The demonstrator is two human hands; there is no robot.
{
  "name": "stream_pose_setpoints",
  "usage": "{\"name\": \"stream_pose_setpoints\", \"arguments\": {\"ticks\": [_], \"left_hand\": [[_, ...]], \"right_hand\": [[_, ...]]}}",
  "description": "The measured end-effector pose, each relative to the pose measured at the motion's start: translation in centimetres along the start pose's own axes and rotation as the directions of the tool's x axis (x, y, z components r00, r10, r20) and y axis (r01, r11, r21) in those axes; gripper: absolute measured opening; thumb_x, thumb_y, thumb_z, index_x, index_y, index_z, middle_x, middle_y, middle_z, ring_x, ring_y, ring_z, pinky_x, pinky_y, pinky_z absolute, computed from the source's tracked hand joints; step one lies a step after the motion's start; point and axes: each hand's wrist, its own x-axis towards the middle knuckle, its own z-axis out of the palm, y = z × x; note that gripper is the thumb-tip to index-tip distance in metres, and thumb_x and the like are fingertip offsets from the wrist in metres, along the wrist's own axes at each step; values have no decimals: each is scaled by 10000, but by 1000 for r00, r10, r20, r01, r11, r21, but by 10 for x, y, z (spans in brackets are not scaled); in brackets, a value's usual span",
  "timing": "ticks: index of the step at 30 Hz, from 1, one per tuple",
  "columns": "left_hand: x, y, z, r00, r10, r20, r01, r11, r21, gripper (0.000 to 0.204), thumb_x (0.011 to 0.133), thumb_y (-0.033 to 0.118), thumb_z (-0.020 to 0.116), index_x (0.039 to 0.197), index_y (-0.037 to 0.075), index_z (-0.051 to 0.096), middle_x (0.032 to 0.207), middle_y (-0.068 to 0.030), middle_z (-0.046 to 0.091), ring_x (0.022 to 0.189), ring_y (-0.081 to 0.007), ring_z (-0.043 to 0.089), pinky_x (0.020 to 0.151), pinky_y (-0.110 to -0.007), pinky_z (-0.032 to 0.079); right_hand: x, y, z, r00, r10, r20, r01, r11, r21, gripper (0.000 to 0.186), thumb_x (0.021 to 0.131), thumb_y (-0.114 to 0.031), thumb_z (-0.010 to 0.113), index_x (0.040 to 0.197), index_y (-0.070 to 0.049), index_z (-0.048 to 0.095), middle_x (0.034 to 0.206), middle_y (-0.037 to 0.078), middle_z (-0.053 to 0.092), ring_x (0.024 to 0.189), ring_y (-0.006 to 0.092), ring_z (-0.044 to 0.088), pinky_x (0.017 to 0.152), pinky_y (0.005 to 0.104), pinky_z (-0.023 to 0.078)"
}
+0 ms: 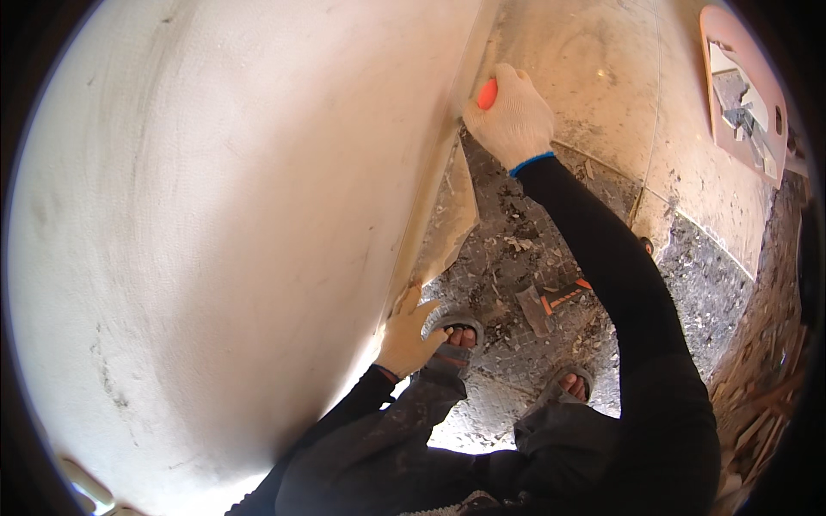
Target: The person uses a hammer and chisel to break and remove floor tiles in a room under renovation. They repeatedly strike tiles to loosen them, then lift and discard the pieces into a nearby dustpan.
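My right hand (516, 119), in a cream knit glove with a blue cuff, is closed round an orange-ended handle (488, 95) low against the white wall (284, 172). The rest of that tool is hidden by the hand. Nearer to me, my left hand (408, 337), also gloved, rests at the foot of the wall with its thumb spread from the fingers and nothing visible in it. Between the two hands, a broken-edged piece of beige tile (452, 215) lies along the wall base. Grey rubble-strewn floor (499, 202) shows beside it.
A hammer (559, 297) with an orange and black handle lies on the grey floor near my sandalled feet (460, 334). Beige floor tiles (594, 77) stretch beyond my right hand. At the far right, a pink tray (718, 30) holds tile shards. Wood-like debris (757, 413) lies lower right.
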Motion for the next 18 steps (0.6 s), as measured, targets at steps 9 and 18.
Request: {"name": "stream_pose_setpoints", "arguments": {"ticks": [9, 18], "left_hand": [[0, -1, 1, 999, -32, 12, 32, 999, -33, 590, 920, 305, 802, 1443, 70, 669, 1712, -325, 360, 1597, -493, 332, 1286, -547, 331], [0, 2, 0, 1000, -17, 7, 17, 1000, -9, 589, 930, 312, 789, 1447, 56, 667, 1721, -340, 335, 1610, -496, 306, 1292, -545, 318]], "right_hand": [[11, -10, -14, 1000, 17, -12, -16, 999, 46, 372, 875, -356, 755, 1041, -35, 666, 998, 194, 724, 951, 382, 729, 859, 465, 598], [2, 3, 4, 1000, -5, -13, 5, 1000, 17, 353, 884, -336, 744, 1096, -65, 666, 1078, 181, 714, 967, 383, 735, 859, 468, 605]]}}
